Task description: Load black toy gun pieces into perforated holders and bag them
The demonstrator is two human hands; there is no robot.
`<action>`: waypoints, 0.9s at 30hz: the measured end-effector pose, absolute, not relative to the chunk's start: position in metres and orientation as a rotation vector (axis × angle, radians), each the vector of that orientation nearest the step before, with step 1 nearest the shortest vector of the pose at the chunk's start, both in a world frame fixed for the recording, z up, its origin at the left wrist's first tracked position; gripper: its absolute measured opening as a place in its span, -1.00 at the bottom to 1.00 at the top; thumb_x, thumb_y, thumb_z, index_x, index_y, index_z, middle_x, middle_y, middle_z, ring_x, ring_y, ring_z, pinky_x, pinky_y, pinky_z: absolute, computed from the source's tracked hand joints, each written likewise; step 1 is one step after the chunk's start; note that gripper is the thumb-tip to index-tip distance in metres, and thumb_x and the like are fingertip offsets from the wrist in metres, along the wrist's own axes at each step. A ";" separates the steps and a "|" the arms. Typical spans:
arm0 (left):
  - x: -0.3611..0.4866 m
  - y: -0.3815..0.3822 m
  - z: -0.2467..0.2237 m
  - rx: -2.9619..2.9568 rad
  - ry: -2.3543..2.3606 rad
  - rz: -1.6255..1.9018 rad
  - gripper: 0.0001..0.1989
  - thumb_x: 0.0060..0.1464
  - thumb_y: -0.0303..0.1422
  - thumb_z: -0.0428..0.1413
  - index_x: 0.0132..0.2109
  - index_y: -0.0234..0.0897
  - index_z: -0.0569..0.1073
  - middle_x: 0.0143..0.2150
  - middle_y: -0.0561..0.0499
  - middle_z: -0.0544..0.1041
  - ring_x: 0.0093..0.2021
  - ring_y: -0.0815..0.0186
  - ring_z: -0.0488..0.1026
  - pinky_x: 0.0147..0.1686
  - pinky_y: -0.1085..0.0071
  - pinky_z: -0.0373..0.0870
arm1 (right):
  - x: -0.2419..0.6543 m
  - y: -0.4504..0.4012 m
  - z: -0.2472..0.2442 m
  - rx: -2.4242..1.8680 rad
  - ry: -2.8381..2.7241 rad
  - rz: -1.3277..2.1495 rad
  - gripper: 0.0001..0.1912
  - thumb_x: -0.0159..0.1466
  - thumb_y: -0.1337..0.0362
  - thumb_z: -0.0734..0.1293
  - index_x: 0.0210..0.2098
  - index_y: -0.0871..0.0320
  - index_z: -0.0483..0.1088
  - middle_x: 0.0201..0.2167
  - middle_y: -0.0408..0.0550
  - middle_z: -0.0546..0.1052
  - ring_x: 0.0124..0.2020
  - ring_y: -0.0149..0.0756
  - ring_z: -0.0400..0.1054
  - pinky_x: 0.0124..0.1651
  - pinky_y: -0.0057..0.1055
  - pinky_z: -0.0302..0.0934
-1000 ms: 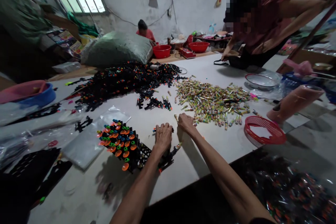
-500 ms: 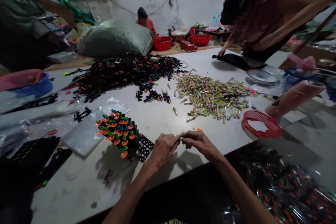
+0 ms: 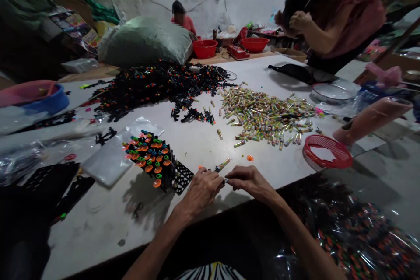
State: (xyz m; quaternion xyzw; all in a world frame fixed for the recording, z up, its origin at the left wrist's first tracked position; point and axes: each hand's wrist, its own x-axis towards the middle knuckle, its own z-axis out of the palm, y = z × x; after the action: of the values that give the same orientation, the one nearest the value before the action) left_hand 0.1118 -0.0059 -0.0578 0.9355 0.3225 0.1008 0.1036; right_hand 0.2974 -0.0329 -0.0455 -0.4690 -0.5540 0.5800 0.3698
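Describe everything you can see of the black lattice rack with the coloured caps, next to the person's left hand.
The black plastic lattice rack lies at a slant on the pale table top. Its end by the left hand shows bare square holes; the rest carries rows of orange, green and blue ring-topped caps. Its far end meets a clear plastic bag. The hand is just beside it; contact cannot be told.

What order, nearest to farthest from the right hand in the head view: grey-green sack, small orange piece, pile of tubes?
Right hand:
1. Small orange piece, just ahead
2. Pile of tubes, farther ahead
3. Grey-green sack, beyond the table
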 end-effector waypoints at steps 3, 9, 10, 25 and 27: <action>0.112 -0.006 -0.060 2.768 0.901 0.280 -0.76 0.20 -0.43 -0.16 -0.31 -0.27 0.38 -0.40 0.02 0.45 -0.35 0.34 0.36 -0.17 0.30 0.14 | 0.297 -0.035 -0.044 -1.257 -1.629 1.348 -0.81 0.13 0.21 0.32 -0.38 0.18 0.54 -0.49 -0.11 0.40 -0.49 -0.41 0.25 -0.44 -0.49 0.11; 0.109 -0.007 -0.073 2.741 0.821 0.269 -0.75 0.19 -0.40 -0.14 -0.37 -0.26 0.39 -0.44 0.03 0.44 -0.39 0.36 0.35 -0.25 0.36 0.18 | 0.299 -0.032 -0.042 -1.237 -1.874 1.287 -0.82 0.17 0.28 0.28 -0.37 0.15 0.54 -0.53 -0.14 0.35 -0.51 -0.43 0.20 -0.47 -0.52 0.06; 0.108 -0.006 -0.075 2.732 0.823 0.268 -0.74 0.19 -0.39 -0.14 -0.37 -0.26 0.39 -0.44 0.03 0.44 -0.39 0.36 0.35 -0.26 0.37 0.18 | 0.299 -0.032 -0.042 -1.221 -1.914 1.276 -0.82 0.17 0.29 0.28 -0.38 0.15 0.54 -0.54 -0.14 0.35 -0.50 -0.43 0.20 -0.46 -0.52 0.06; 0.101 0.010 -0.082 2.591 1.448 0.370 -0.63 0.14 -0.34 -0.03 0.11 -0.21 0.27 0.09 -0.13 0.38 0.09 0.11 0.28 0.08 -0.01 0.10 | 0.278 0.133 -0.066 -2.100 -2.008 0.487 -0.74 0.19 0.27 0.25 -0.19 0.27 0.43 -0.16 0.18 0.48 -0.14 -0.13 0.35 -0.20 -0.36 0.12; 0.102 0.004 -0.102 2.584 1.467 0.430 -0.62 0.13 -0.31 -0.02 0.11 -0.16 0.28 0.14 -0.08 0.35 0.14 0.11 0.26 0.12 -0.01 0.08 | 0.271 0.157 -0.073 -2.128 -2.005 0.485 -0.81 0.14 0.34 0.27 -0.28 0.28 0.44 -0.21 0.20 0.48 -0.16 -0.09 0.36 -0.22 -0.34 0.12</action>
State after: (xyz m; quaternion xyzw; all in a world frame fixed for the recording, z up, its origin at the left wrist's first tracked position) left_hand 0.1015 0.0039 -0.1017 0.8587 0.4873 0.1428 0.0695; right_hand 0.2713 0.1566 -0.0728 -0.7151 -0.6739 0.1630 0.0889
